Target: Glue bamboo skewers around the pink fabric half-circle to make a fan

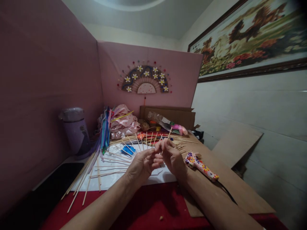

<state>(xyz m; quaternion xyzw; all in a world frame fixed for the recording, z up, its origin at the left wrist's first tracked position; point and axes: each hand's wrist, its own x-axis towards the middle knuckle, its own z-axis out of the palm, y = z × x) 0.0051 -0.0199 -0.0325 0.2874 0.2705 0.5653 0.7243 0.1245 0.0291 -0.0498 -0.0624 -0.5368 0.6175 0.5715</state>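
My left hand [146, 163] is raised over the white sheet [153, 179], palm turned inward, thumb and index finger pinched together and the other fingers loosely curled. Whatever lies in that pinch is too small to make out. Touching it at the fingertips is my right hand [172, 157], its fingers closed. A thin wooden stick [170, 132] sticks up from the right hand's fingers. Behind and left of the hands, several wooden sticks [112, 166] fan out on the sheet around a blue piece [128, 149]. Part of this fan is hidden by my hands.
A flower-patterned glue gun [202, 166] lies on the brown board [230, 188] at right. Pipe cleaners [105, 131], pink cloth [123, 121] and a purple container [75, 132] stand back left. A decorated fan [146, 78] hangs on the pink partition. Red cloth [144, 204] covers the front.
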